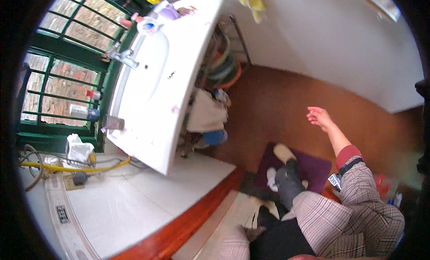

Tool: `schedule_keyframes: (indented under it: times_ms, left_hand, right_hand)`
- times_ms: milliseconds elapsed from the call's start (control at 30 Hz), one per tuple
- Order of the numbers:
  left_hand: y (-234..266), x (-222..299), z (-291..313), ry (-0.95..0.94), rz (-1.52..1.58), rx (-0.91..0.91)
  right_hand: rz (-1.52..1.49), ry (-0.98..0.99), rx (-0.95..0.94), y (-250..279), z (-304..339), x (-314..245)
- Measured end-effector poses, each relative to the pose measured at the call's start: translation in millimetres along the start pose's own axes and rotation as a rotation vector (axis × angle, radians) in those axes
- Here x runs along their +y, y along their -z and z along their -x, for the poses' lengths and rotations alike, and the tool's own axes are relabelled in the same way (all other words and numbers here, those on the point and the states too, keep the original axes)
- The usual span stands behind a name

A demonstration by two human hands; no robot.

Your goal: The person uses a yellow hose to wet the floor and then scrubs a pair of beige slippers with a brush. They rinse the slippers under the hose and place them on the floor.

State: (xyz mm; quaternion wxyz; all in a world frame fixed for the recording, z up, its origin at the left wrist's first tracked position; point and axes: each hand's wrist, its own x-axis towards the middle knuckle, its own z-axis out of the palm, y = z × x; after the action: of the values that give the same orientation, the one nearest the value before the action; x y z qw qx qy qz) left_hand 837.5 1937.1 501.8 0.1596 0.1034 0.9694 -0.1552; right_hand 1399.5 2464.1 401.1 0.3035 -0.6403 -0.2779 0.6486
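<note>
My right hand (pixel 320 118) is stretched out over the brown floor, its fingers loosely bent and apart with nothing in them. A dark strap with a small white printed tag (pixel 334 181) is on that forearm, around the plaid sleeve. At the lower edge, my left sleeve (pixel 233 246) hangs beside my dark trousers, and the hand there is too smeared and dark to make out. Below my right hand, my foot in a pale shoe (pixel 284 153) is on a dark purple mat (pixel 316 170).
A white washbasin counter (pixel 152 125) with a tap (pixel 123 57) stands at left under a green barred window. Stacked basins (pixel 224 71) and a pale cloth (pixel 206 112) are below it. A tiled ledge (pixel 148 206) with a red-brown edge and a yellow hose (pixel 89 167) lies nearer.
</note>
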Motion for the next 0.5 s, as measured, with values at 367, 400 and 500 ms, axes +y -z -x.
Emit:
schedule_keyframes:
  times_ms: [367,400,500]
  left_hand:
    - [37,126,-42,0.163,0.066,-0.036]
    - [39,127,-45,0.178,0.071,-0.031]
    - [41,124,-51,0.23,0.084,-0.025]
  right_hand:
    - [0.709,1.402,-0.164,-327,-206,-417]
    - [0.859,1.407,-0.085,-349,-222,-434]
    - [1.02,1.35,-0.083,-400,-268,-459]
